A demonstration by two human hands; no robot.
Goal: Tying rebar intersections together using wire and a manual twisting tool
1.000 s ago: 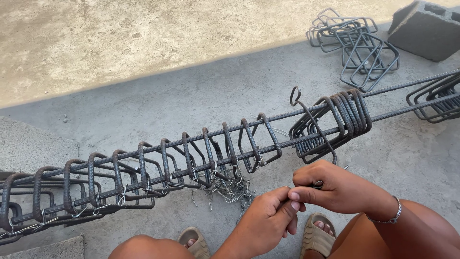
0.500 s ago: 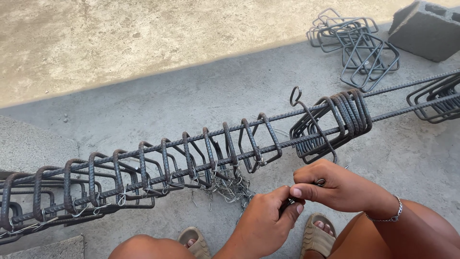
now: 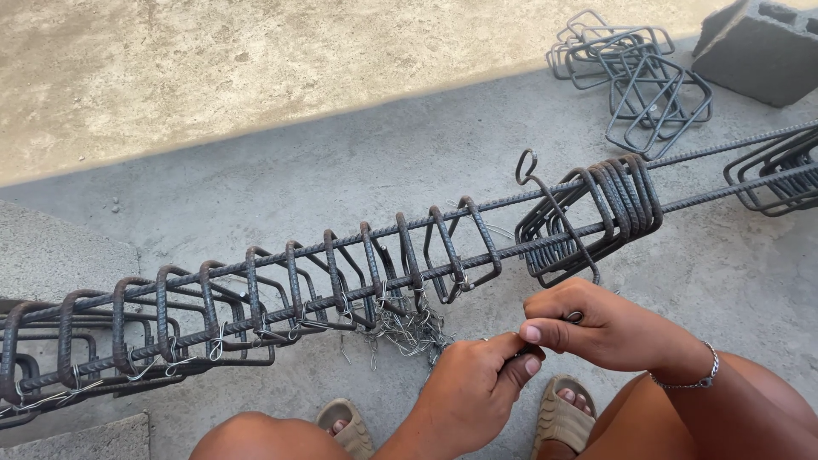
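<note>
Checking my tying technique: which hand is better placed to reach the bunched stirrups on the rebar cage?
Probably right: the right hand sits just below the bunched stirrups, while the left hand is lower, nearer the loose tie wires.

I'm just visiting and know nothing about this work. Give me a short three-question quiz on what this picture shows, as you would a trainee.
1. True or false: both hands, the left hand and the right hand, meet just below the rebar cage.
2. What lies at top right, past the loose stirrups? A) bucket B) concrete block C) shovel
3. Fill in: a tangle of thin ____ hangs under the cage.

Key: 1 true. 2 B, the concrete block. 3 tie wire.
</note>
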